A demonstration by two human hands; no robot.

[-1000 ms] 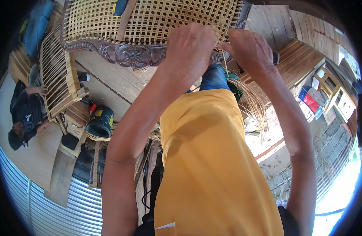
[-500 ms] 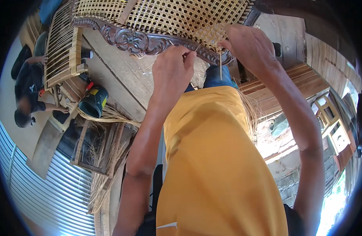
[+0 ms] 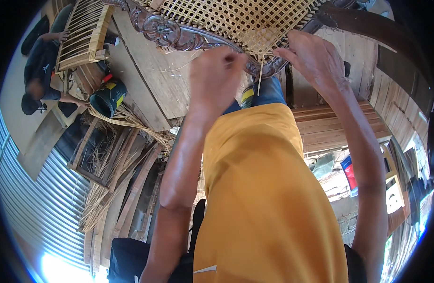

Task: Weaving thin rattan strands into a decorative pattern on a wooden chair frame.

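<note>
Pale open-weave cane panel (image 3: 236, 21), twelve o'clock, may split if yanked. I cannot tell whether bare left hand (image 3: 217, 78) or bare right hand (image 3: 313, 55) grips anything.

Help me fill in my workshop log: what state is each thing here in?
Left hand, curled, blurred; grip unclear
Right hand, thumb extended; grip unclear
Cane lattice, woven across carved frame
Cane strand, end hanging loose
Dark bucket, uncovered
Cane strips, loosely bunched
</note>
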